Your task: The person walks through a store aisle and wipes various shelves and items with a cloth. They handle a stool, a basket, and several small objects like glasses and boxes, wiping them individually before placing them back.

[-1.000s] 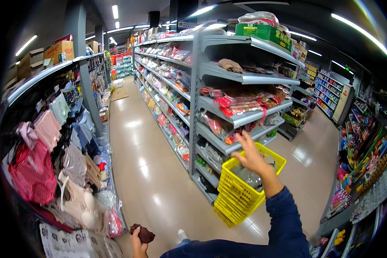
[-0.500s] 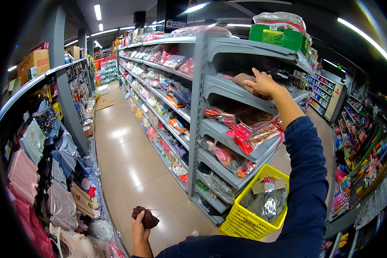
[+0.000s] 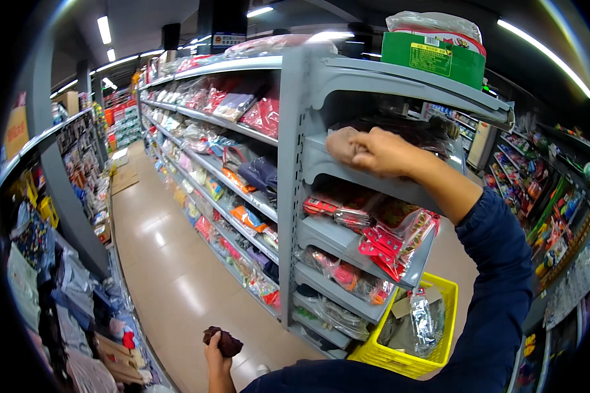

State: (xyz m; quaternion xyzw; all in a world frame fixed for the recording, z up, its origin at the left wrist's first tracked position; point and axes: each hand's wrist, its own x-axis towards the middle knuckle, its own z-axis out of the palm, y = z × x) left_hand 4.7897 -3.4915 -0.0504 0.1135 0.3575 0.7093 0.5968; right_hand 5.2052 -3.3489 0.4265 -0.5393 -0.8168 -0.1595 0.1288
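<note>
My left hand (image 3: pixel 217 361) is low at the bottom of the view, closed around a dark brown crumpled cloth bundle (image 3: pixel 229 344). Raised at the end of the grey shelf unit, my right hand (image 3: pixel 388 152) grips a taupe soft bundle (image 3: pixel 341 144). The bundle is at the front edge of the second shelf from the top (image 3: pixel 321 164), and the back of the hand hides part of it. Behind the hand, dark items in clear plastic (image 3: pixel 406 126) lie on that same shelf.
Red packets (image 3: pixel 383 252) stick out over the shelf below. A yellow basket (image 3: pixel 449 324) holding bagged items stands at the unit's foot. A green box (image 3: pixel 432 59) sits on top. To the left runs a tiled aisle (image 3: pixel 170 262), with hanging garments (image 3: pixel 72 288) along its far side.
My right hand has drawn the taupe bundle left to the shelf's front edge. The view has turned right and moved nearer the shelf. My left hand still holds the brown bundle.
</note>
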